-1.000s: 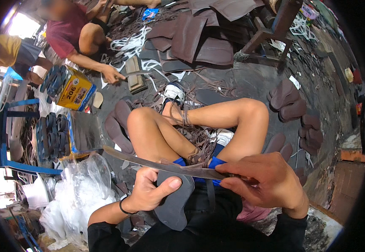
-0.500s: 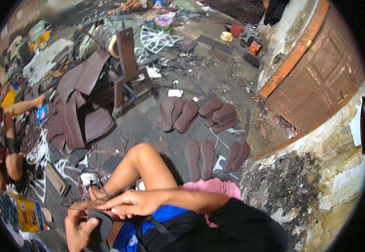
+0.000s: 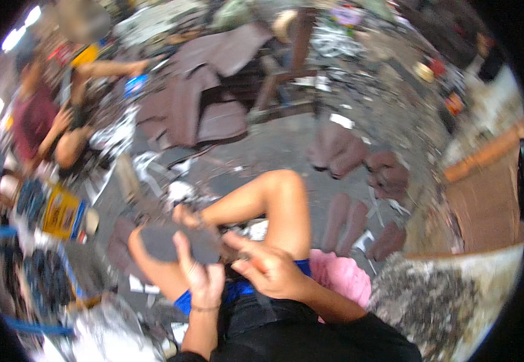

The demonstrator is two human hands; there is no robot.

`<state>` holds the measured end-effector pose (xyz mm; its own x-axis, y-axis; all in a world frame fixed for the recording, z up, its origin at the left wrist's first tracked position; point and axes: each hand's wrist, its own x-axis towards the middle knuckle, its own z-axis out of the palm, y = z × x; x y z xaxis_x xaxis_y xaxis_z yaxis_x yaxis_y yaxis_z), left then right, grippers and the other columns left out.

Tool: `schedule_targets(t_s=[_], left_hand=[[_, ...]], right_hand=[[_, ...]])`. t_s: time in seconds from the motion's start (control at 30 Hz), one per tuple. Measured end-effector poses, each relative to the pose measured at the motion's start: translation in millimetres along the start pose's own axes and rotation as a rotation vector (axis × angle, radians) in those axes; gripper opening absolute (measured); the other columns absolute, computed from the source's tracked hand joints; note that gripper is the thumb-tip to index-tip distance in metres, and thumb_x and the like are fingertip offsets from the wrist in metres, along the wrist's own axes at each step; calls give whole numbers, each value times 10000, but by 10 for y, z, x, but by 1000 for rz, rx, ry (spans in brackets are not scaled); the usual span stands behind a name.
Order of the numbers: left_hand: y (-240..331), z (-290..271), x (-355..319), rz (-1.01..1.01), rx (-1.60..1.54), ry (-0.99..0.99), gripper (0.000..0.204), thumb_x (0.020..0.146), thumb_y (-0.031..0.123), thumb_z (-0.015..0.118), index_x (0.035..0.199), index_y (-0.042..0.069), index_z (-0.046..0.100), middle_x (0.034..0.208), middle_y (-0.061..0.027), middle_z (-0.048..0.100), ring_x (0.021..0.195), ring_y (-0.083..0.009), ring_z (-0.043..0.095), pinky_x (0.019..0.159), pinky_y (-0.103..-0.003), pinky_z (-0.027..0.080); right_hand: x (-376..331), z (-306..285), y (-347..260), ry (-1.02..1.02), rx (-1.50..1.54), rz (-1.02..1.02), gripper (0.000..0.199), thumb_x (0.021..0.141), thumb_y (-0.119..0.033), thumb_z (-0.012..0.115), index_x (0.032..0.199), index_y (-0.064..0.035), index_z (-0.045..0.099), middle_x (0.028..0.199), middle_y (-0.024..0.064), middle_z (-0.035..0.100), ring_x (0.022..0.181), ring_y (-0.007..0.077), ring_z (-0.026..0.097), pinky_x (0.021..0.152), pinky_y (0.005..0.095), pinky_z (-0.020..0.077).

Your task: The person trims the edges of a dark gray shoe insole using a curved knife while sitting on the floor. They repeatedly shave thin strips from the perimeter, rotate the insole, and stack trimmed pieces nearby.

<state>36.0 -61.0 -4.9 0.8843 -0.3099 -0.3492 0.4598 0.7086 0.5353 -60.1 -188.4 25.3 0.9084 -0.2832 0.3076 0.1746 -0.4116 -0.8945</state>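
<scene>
A dark grey shoe sole [image 3: 164,242] lies flat over my lap, broad end toward the left. My left hand [image 3: 200,276] grips it from the near side, thumb stretched across its upper face. Close to the sole's right end is my right hand [image 3: 273,270], fingers curled and closed around something small and dark that blur keeps me from naming. The right fingertips are at or near the sole's edge; contact cannot be told.
Brown cut soles [image 3: 337,151] lie in stacks and pairs on the floor at right. Brown sheet material [image 3: 223,120] is heaped ahead beside a metal stand [image 3: 301,42]. Another person [image 3: 35,123] sits at far left. A yellow box [image 3: 63,211] and a pink cloth [image 3: 340,274] are nearby.
The view has swung left, showing more of the other person. The sole now lies broad face up. My right hand has drawn back from across my left fingers to the sole's right end.
</scene>
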Motion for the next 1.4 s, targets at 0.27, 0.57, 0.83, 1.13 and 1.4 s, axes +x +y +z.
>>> schedule_targets(t_s=[0.27,0.57,0.83,1.13,1.4], left_hand=[[270,200,22,-31,-156,79,446,1004,353,575,1389,152,475,1124,3,621,994,-126,620,862,-310,548],[99,-323,-355,-82,-10,35,368,976,312,617,1254,87,534,1087,-55,632,983,-204,653,813,-334,591],[-3,-725,-629,-73,163,55,438,912,275,718,1212,11,537,1032,-84,633,928,-196,649,822,-319,556],[-53,-700,-255,-277,43,16,530,955,300,641,1374,55,428,1188,-128,616,1015,-232,628,884,-360,550],[276,-316,166,-309,-269,-313,704,853,301,549,1455,-26,385,1124,-168,631,1051,-317,633,939,-431,541]], right_hand=[[-751,-196,-148,22,-236,235,292,835,-109,764,1088,9,676,902,127,709,593,196,606,576,302,507],[-662,-398,-485,-122,-256,346,296,828,-131,781,1088,-18,697,911,116,718,617,214,638,569,306,525],[-572,-155,-374,-278,-103,495,304,869,-180,760,1114,-16,690,782,117,688,576,205,625,575,313,517],[-424,320,-94,-111,-63,183,313,785,-155,827,1044,-48,687,953,110,656,765,238,663,660,324,537],[-335,319,33,45,382,597,399,849,-195,799,1174,-12,655,893,25,637,702,98,595,577,246,479]])
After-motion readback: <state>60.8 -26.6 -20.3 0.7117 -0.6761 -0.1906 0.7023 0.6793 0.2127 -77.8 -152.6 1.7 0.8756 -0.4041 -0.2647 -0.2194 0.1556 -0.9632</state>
